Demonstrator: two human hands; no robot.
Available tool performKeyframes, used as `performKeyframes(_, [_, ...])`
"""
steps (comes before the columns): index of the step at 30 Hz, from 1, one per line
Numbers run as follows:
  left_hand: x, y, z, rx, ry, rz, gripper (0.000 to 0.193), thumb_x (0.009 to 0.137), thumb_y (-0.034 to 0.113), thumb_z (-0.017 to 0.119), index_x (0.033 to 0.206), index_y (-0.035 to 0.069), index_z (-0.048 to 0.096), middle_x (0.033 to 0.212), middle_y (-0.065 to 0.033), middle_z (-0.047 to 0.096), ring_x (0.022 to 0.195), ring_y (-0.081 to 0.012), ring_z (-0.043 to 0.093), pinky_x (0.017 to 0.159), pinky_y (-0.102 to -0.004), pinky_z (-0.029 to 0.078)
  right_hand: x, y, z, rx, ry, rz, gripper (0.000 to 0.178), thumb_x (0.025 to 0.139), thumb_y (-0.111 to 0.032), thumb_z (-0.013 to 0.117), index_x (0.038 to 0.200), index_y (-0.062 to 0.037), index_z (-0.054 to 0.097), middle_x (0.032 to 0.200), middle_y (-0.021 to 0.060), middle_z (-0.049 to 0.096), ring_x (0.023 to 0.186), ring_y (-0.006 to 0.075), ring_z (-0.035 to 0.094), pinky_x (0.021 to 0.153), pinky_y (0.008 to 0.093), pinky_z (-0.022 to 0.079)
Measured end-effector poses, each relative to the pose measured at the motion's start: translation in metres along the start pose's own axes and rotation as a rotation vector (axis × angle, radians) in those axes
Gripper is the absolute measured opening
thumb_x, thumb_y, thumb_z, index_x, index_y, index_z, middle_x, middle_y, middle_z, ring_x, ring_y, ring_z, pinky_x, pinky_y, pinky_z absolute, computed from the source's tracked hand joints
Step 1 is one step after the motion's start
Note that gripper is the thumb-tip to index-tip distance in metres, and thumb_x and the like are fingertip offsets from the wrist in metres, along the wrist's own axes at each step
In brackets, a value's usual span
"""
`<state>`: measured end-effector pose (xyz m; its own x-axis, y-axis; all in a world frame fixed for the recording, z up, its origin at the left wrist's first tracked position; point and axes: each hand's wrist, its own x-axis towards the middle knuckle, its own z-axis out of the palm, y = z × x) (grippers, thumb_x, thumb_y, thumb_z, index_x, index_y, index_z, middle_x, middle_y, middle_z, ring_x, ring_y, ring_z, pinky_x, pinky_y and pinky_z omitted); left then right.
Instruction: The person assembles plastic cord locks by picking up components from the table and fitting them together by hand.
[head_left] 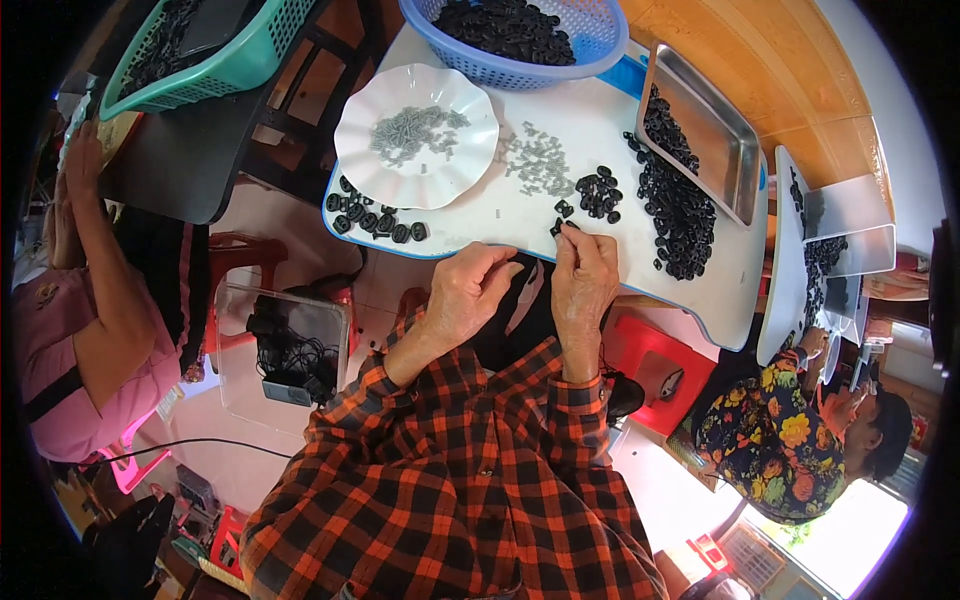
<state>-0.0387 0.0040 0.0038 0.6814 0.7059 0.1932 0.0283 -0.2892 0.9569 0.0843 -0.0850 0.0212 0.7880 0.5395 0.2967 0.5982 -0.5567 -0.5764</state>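
At the near edge of the white table point(475, 225) my right hand point(587, 285) has its thumb and fingertip pinched on a small black plastic part point(570, 226). My left hand point(465, 295) hovers just off the table edge, fingers curled and thumb close to the index finger; whatever lies between them is hidden. Beyond my right hand is a small cluster of black oval parts point(600, 193). Short clear plastic pins point(540, 160) are spread to its left. A white scalloped plate point(365, 160) holds more clear pins. Finished-looking black pieces point(375, 220) sit by the table's left corner.
A blue basket point(600, 55) of black parts stands at the back. A tilted metal tray point(735, 130) spills black parts point(680, 220) along the right. A green basket point(215, 70) is at far left. Other people sit left and right. A red stool point(635, 350) stands below the table.
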Motion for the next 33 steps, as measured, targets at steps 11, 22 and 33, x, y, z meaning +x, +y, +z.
performKeyframes(11, [-0.001, -0.005, -0.001, -0.018, -0.022, -0.02, 0.016, 0.077, 0.002, 0.067, 0.091, -0.003, 0.063, 0.08, -0.0144, 0.063, 0.066, -0.0236, 0.063, 0.057, -0.0301, 0.049, 0.001, -0.006, 0.008, -0.01, 0.027, 0.059, 0.013, 0.077, -0.013, 0.066, 0.087, -0.0035, 0.066, 0.083, 0.0107, 0.056, 0.074, 0.0267, 0.058, 0.063, 0.0369, 0.046])
performKeyframes(22, [-0.001, -0.007, -0.001, 0.005, -0.031, -0.002, 0.017, 0.077, 0.002, 0.067, 0.092, -0.003, 0.063, 0.082, -0.0147, 0.064, 0.069, -0.0257, 0.063, 0.06, -0.0318, 0.049, 0.008, -0.007, 0.016, 0.056, 0.024, 0.086, 0.013, 0.075, -0.011, 0.068, 0.083, -0.0036, 0.063, 0.082, 0.01, 0.055, 0.073, 0.0253, 0.057, 0.062, 0.0351, 0.047])
performKeyframes(33, [-0.002, -0.004, -0.003, -0.036, -0.067, -0.07, 0.017, 0.078, 0.003, 0.067, 0.093, -0.003, 0.063, 0.081, -0.0133, 0.065, 0.066, -0.0197, 0.063, 0.058, -0.0296, 0.049, 0.002, -0.007, 0.016, 0.417, 0.05, 0.132, 0.01, 0.08, -0.005, 0.065, 0.085, 0.0014, 0.06, 0.075, 0.0051, 0.059, 0.062, 0.0144, 0.055, 0.058, 0.0268, 0.046])
